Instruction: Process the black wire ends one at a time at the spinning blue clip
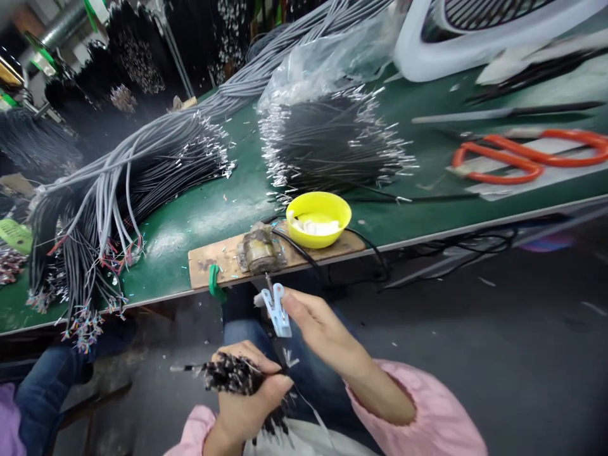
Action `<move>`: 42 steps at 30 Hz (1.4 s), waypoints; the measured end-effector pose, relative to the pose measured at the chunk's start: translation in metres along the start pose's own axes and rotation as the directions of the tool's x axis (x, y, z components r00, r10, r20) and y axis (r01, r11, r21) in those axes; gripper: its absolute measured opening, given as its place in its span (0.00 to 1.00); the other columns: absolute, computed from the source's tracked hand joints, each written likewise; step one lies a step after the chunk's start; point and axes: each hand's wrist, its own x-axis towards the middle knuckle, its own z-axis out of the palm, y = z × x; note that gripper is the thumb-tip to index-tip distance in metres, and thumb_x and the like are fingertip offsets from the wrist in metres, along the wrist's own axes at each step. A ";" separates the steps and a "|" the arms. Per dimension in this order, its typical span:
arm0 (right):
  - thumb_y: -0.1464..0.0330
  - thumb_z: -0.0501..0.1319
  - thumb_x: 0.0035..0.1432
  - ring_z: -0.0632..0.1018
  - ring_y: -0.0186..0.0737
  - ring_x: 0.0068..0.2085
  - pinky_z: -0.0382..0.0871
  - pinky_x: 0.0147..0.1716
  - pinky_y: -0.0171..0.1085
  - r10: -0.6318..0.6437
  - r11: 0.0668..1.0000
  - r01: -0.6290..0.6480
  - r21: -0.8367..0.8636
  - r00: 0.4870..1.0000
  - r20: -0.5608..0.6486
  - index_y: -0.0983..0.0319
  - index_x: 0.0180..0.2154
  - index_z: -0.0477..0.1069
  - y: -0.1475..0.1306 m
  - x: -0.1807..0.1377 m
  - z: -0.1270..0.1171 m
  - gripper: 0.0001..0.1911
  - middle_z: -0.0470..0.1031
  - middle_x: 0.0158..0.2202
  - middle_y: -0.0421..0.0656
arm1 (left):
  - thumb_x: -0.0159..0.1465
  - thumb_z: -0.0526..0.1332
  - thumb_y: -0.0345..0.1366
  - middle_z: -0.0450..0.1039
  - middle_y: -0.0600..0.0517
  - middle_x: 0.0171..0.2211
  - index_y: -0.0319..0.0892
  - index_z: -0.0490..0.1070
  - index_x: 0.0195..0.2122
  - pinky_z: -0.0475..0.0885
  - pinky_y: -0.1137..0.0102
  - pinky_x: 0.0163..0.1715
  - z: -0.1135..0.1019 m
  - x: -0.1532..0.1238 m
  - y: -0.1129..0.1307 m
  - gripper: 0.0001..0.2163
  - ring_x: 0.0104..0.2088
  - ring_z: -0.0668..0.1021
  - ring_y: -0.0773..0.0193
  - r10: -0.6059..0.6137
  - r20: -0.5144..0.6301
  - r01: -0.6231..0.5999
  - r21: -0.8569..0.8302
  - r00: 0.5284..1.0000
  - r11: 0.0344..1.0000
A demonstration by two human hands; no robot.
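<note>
My left hand (249,396) is closed round a bundle of short black cables (232,373) with stripped ends. From between its thumb and forefinger, pale wire strands (289,360) stick up just below a light blue clothespin (276,310). The clothespin sits at the shaft of a small grimy motor (261,248), jaws pointing down toward me. My right hand (318,326) pinches at the clothespin's right handle, its other fingers partly hidden. Under the motor is a wooden board (204,263), with a green clip (216,283) at its front edge.
A yellow bowl (319,237) with white material stands on the board. Behind lie stacked black wires (327,145), and grey cables (109,177) hang over the table's left edge. Orange-handled scissors (503,161) and a white fan (413,44) are at right. Another person's leg (42,386) shows lower left.
</note>
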 end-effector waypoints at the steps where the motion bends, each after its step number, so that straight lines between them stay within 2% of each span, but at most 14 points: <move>1: 0.43 0.54 0.50 0.64 0.34 0.22 0.57 0.20 0.34 0.000 1.000 0.000 0.004 1.000 0.022 0.62 0.18 0.66 -0.001 0.002 0.002 0.29 0.64 0.19 0.38 | 0.40 0.71 0.32 0.72 0.52 0.17 0.44 0.75 0.15 0.70 0.65 0.29 -0.001 0.001 0.002 0.05 0.22 0.72 0.61 0.006 -0.004 -0.006 0.000 1.000 1.000; 5: 0.43 0.54 0.50 0.66 0.35 0.22 0.61 0.21 0.35 0.007 0.998 -0.008 0.066 1.000 0.012 0.63 0.21 0.71 0.008 0.001 0.002 0.29 0.68 0.19 0.40 | 0.41 0.71 0.34 0.72 0.52 0.19 0.43 0.75 0.16 0.70 0.66 0.29 -0.005 0.005 0.002 0.05 0.23 0.73 0.60 -0.014 -0.031 0.013 -0.024 0.999 1.000; 7: 0.43 0.55 0.49 0.69 0.39 0.24 0.65 0.25 0.36 -0.020 0.996 0.019 0.085 1.000 0.016 0.63 0.24 0.74 0.015 -0.006 -0.003 0.29 0.70 0.21 0.42 | 0.43 0.71 0.37 0.69 0.53 0.16 0.41 0.74 0.16 0.68 0.68 0.22 -0.006 0.005 -0.002 0.07 0.20 0.71 0.63 -0.062 -0.022 0.061 -0.048 0.998 0.997; 10: 0.45 0.63 0.42 0.72 0.41 0.27 0.68 0.27 0.37 -0.064 0.993 0.053 0.108 0.992 0.106 0.62 0.27 0.77 0.021 -0.020 -0.005 0.26 0.73 0.24 0.44 | 0.46 0.69 0.43 0.62 0.56 0.11 0.38 0.71 0.16 0.56 0.73 0.12 -0.007 0.001 -0.012 0.14 0.12 0.61 0.71 -0.160 0.021 0.161 -0.089 0.987 0.983; 13: 0.52 0.66 0.44 0.73 0.40 0.27 0.69 0.27 0.35 -0.041 0.992 0.031 0.125 0.996 0.083 0.61 0.26 0.76 0.023 -0.030 0.002 0.18 0.72 0.25 0.44 | 0.46 0.68 0.47 0.60 0.56 0.09 0.38 0.69 0.17 0.51 0.74 0.11 -0.006 -0.003 -0.021 0.17 0.10 0.58 0.74 -0.223 0.044 0.226 -0.122 0.974 0.966; 15: 0.56 0.64 0.49 0.72 0.38 0.25 0.68 0.24 0.34 -0.062 0.994 0.060 0.088 0.998 0.016 0.61 0.24 0.73 0.024 -0.035 0.009 0.15 0.71 0.23 0.42 | 0.46 0.69 0.48 0.60 0.57 0.10 0.38 0.68 0.18 0.52 0.74 0.11 -0.004 -0.005 -0.025 0.18 0.10 0.59 0.74 -0.240 0.044 0.244 -0.138 0.970 0.960; 19: 0.64 0.59 0.56 0.70 0.37 0.23 0.65 0.22 0.33 -0.254 0.962 0.235 -0.139 0.958 -0.136 0.62 0.23 0.70 0.027 -0.044 0.018 0.12 0.69 0.22 0.41 | 0.45 0.69 0.49 0.60 0.58 0.11 0.39 0.66 0.19 0.52 0.76 0.12 -0.001 -0.005 -0.027 0.19 0.11 0.59 0.76 -0.239 0.042 0.242 -0.163 0.970 0.956; 21: 0.68 0.58 0.57 0.71 0.37 0.24 0.65 0.23 0.33 -0.331 0.926 0.295 -0.236 0.934 -0.135 0.61 0.23 0.69 0.029 -0.046 0.016 0.11 0.68 0.21 0.41 | 0.47 0.67 0.50 0.60 0.58 0.10 0.39 0.65 0.18 0.51 0.76 0.12 0.001 -0.005 -0.028 0.20 0.11 0.58 0.76 -0.234 0.046 0.238 -0.173 0.971 0.956; 24: 0.68 0.59 0.56 0.71 0.38 0.24 0.65 0.24 0.33 -0.339 0.919 0.306 -0.248 0.935 -0.105 0.60 0.23 0.69 0.032 -0.046 0.008 0.10 0.67 0.20 0.40 | 0.48 0.66 0.52 0.59 0.58 0.10 0.39 0.64 0.19 0.50 0.75 0.12 0.003 -0.003 -0.029 0.20 0.10 0.57 0.76 -0.229 0.052 0.235 -0.179 0.972 0.955; 31: 0.62 0.64 0.51 0.72 0.39 0.27 0.66 0.28 0.35 -0.206 0.974 0.200 -0.105 0.977 -0.051 0.60 0.25 0.72 0.034 -0.045 0.003 0.09 0.71 0.23 0.42 | 0.49 0.65 0.52 0.59 0.58 0.11 0.39 0.67 0.20 0.53 0.75 0.12 0.002 -0.003 -0.030 0.19 0.11 0.59 0.75 -0.193 0.064 0.200 -0.113 0.979 0.973; 34: 0.59 0.64 0.50 0.70 0.38 0.27 0.65 0.28 0.35 -0.015 0.996 0.017 0.087 1.000 -0.027 0.61 0.24 0.72 0.031 -0.046 0.007 0.12 0.69 0.23 0.41 | 0.50 0.65 0.51 0.60 0.57 0.11 0.39 0.68 0.19 0.56 0.74 0.12 0.000 -0.003 -0.027 0.18 0.11 0.60 0.74 -0.153 0.081 0.158 -0.058 0.985 0.986; 38: 0.53 0.70 0.36 0.66 0.33 0.21 0.61 0.22 0.32 0.258 0.819 -0.326 0.472 0.944 0.204 0.62 0.23 0.71 0.028 -0.044 0.009 0.20 0.65 0.19 0.37 | 0.45 0.68 0.49 0.68 0.52 0.15 0.40 0.71 0.17 0.68 0.70 0.21 -0.001 0.000 -0.019 0.16 0.18 0.71 0.65 -0.046 0.097 0.043 0.026 0.994 0.999; 40: 0.53 0.72 0.32 0.62 0.30 0.19 0.57 0.20 0.31 0.293 0.753 -0.405 0.518 0.912 0.287 0.63 0.19 0.70 0.027 -0.041 0.007 0.21 0.62 0.17 0.35 | 0.44 0.69 0.47 0.72 0.50 0.18 0.41 0.73 0.17 0.71 0.67 0.27 -0.001 0.001 -0.015 0.14 0.23 0.74 0.61 0.021 0.105 -0.028 0.072 0.994 0.997; 42: 0.55 0.72 0.30 0.60 0.29 0.19 0.54 0.19 0.31 0.307 0.762 -0.423 0.490 0.903 0.301 0.64 0.17 0.70 0.026 -0.035 0.004 0.21 0.61 0.15 0.35 | 0.44 0.69 0.43 0.73 0.50 0.19 0.42 0.75 0.17 0.72 0.66 0.28 -0.002 0.003 -0.011 0.10 0.23 0.75 0.60 0.079 0.116 -0.093 0.118 0.990 0.989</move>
